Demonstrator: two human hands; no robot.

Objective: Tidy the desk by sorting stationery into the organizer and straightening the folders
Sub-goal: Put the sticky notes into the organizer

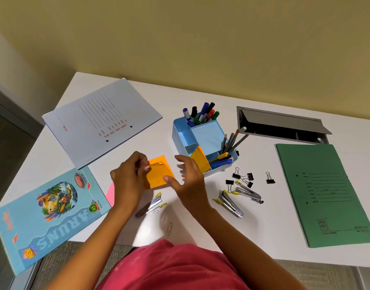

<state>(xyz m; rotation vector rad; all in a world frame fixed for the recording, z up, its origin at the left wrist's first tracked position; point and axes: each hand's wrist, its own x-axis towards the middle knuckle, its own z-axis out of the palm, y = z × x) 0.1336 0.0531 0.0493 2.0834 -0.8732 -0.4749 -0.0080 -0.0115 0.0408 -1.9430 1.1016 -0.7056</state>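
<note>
Pinching the orange sticky pad (159, 174) by its left edge with the left hand (129, 181). The right hand (190, 181) only has its thumb on the near right corner, fingers loose. The pad sits just left of the organizer (175, 132).

Roughly halfway imo: markers (203, 114), pencils (232, 141) and a second orange pad (199, 162) are already in.

Still out, left to right:
- one blue box (46, 214)
- one white folder (100, 122), lying crooked
- one pink note (110, 193)
- three staplers (230, 204)
- one paper clip (169, 228)
- five binder clips (236, 175)
- one green folder (326, 193)
</note>
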